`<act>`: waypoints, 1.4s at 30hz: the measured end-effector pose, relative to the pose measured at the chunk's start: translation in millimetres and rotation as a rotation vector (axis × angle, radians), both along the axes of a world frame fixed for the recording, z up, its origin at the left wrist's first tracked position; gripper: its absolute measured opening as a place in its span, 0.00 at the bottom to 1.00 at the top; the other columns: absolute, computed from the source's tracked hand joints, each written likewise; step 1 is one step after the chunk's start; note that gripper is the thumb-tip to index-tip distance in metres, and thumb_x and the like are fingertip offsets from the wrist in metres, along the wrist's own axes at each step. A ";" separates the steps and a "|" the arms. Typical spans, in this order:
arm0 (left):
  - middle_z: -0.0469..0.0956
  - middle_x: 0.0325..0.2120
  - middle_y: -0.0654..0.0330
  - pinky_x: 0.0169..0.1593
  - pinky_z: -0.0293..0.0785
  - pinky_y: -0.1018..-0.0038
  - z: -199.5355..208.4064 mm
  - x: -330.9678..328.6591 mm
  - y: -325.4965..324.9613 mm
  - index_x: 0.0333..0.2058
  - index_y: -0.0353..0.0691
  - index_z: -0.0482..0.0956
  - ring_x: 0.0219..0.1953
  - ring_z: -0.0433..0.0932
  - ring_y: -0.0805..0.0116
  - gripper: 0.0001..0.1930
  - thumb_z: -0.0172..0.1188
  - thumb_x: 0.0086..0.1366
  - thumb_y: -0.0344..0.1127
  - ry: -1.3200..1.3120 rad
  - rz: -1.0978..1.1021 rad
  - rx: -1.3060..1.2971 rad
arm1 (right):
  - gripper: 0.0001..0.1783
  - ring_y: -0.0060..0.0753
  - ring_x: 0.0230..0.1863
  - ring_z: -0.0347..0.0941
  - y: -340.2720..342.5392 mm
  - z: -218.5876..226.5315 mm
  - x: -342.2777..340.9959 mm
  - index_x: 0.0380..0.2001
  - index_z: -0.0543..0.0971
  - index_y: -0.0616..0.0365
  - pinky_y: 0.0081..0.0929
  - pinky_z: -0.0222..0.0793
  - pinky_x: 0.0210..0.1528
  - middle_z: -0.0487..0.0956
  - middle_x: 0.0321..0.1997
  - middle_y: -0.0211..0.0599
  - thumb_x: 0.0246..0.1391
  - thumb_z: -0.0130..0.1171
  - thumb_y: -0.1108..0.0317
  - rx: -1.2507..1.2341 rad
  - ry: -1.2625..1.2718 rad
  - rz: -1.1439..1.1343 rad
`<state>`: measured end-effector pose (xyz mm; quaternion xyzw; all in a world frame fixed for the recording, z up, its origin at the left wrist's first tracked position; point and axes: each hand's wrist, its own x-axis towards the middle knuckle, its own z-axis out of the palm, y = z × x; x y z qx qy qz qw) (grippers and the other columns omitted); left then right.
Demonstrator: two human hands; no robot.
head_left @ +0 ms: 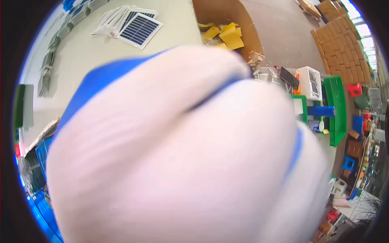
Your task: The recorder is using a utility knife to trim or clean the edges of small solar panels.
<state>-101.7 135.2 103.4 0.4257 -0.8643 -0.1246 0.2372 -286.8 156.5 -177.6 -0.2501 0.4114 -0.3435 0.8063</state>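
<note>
Hand (pixel 182 154), presumably: pale blur, near centre; which side, and whether fingers are open or closed, I cannot tell. Solar panels (pixel 141 31): far left, loose stack on pale table (pixel 89 52). Handling: I'd clear the view first.

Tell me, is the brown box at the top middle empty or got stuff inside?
Not empty: yellow pieces lie inside the brown box. I can't tell how full it is.
</note>
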 end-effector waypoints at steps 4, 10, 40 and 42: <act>0.79 0.38 0.57 0.45 0.75 0.62 -10.0 11.1 11.1 0.39 0.45 0.83 0.40 0.78 0.55 0.18 0.66 0.44 0.29 0.012 0.014 0.033 | 0.13 0.23 0.32 0.74 6.9 57.0 23.4 0.47 0.71 0.58 0.19 0.71 0.36 0.77 0.38 0.36 0.62 0.52 0.65 0.272 0.032 -0.101; 0.79 0.38 0.56 0.45 0.75 0.63 -13.6 24.8 23.5 0.39 0.44 0.82 0.40 0.78 0.54 0.18 0.65 0.45 0.28 -0.002 0.105 0.058 | 0.11 0.26 0.37 0.75 -1.0 78.6 30.9 0.46 0.71 0.57 0.22 0.73 0.41 0.77 0.38 0.38 0.62 0.52 0.66 0.363 0.021 -0.066; 0.71 0.53 0.48 0.58 0.62 0.57 -138.2 163.5 -151.7 0.52 0.38 0.73 0.56 0.67 0.51 0.31 0.65 0.53 0.51 -0.497 0.542 -0.281 | 0.20 0.25 0.29 0.73 -63.6 28.7 12.7 0.55 0.67 0.64 0.23 0.72 0.33 0.76 0.35 0.38 0.62 0.51 0.69 -0.454 -0.090 -0.027; 0.70 0.54 0.47 0.59 0.62 0.58 -129.4 159.9 -148.6 0.53 0.37 0.72 0.57 0.66 0.50 0.32 0.64 0.54 0.50 -0.556 0.534 -0.229 | 0.19 0.24 0.28 0.73 -64.9 27.5 14.8 0.55 0.67 0.64 0.21 0.72 0.31 0.76 0.34 0.37 0.62 0.51 0.69 -0.446 -0.066 -0.037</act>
